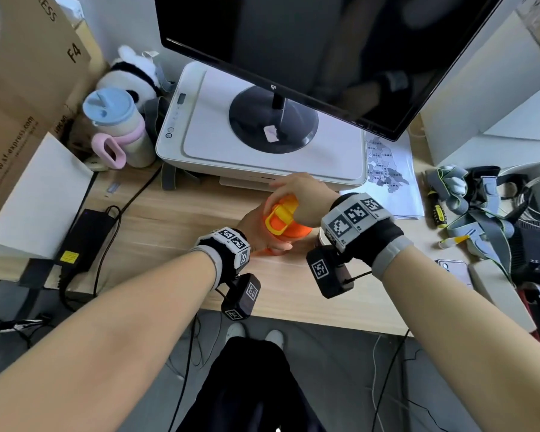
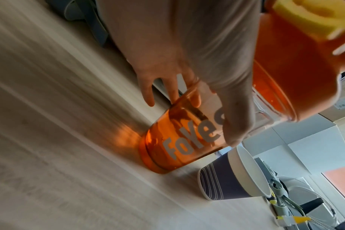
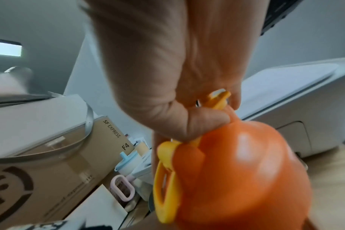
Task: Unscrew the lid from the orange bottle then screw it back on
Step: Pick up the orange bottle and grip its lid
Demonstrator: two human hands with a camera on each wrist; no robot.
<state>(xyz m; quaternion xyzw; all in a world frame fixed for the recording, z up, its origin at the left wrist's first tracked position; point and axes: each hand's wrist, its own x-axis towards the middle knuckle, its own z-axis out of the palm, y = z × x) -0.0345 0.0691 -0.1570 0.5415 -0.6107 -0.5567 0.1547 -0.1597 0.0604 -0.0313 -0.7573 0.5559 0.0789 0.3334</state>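
Note:
The orange bottle (image 1: 270,251) stands on the wooden desk (image 1: 175,219) in front of the printer. Its translucent body (image 2: 177,144) carries grey lettering. My left hand (image 1: 256,227) grips the body from the left, with fingers (image 2: 236,116) wrapped round it. The opaque orange lid (image 1: 300,230) with a yellow carry loop (image 1: 279,213) sits on top of the bottle. My right hand (image 1: 303,188) holds the lid from above, and its fingers (image 3: 197,123) curl over the top of the lid (image 3: 246,171) beside the loop (image 3: 165,179).
A dark paper cup (image 2: 232,175) stands just right of the bottle. Behind are a white printer (image 1: 262,157) and a monitor (image 1: 309,57). A pastel mug (image 1: 119,129), cartons and a power brick (image 1: 85,235) sit left; straps, cables and a phone (image 1: 452,269) lie right.

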